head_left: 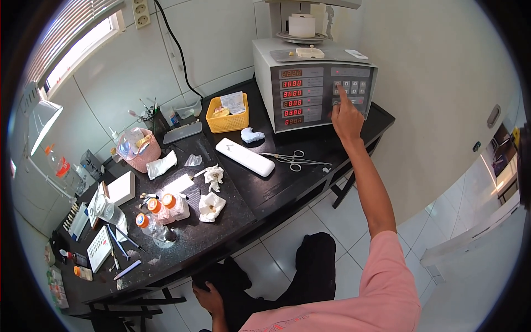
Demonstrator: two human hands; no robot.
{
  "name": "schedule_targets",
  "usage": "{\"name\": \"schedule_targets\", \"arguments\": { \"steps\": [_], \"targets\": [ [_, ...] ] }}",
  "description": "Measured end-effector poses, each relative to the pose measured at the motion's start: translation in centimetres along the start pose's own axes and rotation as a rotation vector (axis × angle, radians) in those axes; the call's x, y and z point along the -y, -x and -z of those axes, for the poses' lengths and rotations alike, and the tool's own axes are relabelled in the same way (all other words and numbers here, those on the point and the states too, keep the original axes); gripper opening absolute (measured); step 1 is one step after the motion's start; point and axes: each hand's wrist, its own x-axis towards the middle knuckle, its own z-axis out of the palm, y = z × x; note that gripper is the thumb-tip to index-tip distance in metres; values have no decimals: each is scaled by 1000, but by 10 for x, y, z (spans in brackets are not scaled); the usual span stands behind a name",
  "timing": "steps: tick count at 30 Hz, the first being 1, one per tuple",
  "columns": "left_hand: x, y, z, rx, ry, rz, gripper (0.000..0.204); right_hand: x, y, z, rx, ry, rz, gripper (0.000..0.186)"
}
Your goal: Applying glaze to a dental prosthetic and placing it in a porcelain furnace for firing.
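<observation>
My right hand (348, 123) reaches up to a grey bench furnace (327, 88). Its index finger is stretched out with the tip on the keypad (354, 87), while the other fingers curl in, holding nothing. Rows of red digits glow on the display (292, 94) left of the keypad. Above, a white cylinder (302, 26) stands on the furnace's round platform (301, 39), below the raised head. A small cream-coloured slab (310, 53) lies on the furnace top. My left hand (209, 299) rests on my thigh, empty, with its fingers apart.
On the black table are a yellow basket (235, 119), a long white case (245, 157), scissor-handled clamps (296, 160), crumpled tissues (211, 206) and orange-capped bottles (176, 206). A desk lamp (47, 127) stands at the left. A wall (431, 99) rises right of the furnace.
</observation>
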Motion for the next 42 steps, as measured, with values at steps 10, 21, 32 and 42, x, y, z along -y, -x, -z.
{"name": "schedule_targets", "arguments": {
  "steps": [10,21,32,42],
  "targets": [
    [2,0,0,-19,-7,-2,55,3,-1,4,-5,13,35,54],
    [2,0,3,-7,0,6,56,5,-2,11,55,62,39,56],
    [3,0,3,2,0,25,57,5,-4,14,120,69,24,58],
    [1,0,3,11,-1,37,57,9,-6,17,154,61,12,59]
  ]
}}
